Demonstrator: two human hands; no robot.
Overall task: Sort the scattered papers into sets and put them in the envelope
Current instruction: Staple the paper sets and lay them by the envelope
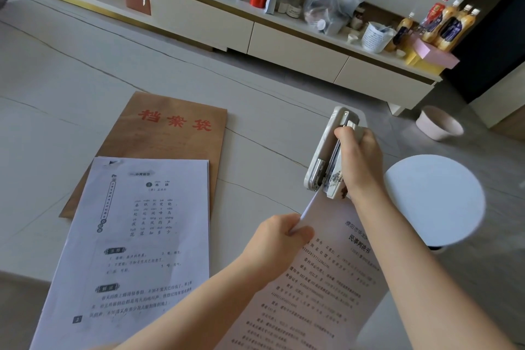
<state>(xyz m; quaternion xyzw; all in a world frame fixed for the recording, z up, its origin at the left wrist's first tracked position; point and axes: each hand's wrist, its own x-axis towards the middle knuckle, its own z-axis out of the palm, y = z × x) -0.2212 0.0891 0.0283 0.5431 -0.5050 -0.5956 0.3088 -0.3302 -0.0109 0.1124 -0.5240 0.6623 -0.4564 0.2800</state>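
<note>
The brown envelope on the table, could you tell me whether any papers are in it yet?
Cannot tell. The brown envelope lies flat, its opening not visible; one paper set rests on its lower part, outside it.

Two bare forearms reached into view from the bottom edge, with no sleeve, watch, ring or bracelet showing on either. The left hand [279, 231] and right hand [359, 159], both beside the brown envelope [159, 145], were ungloved. The fingernails that showed were short and unpainted.
</note>
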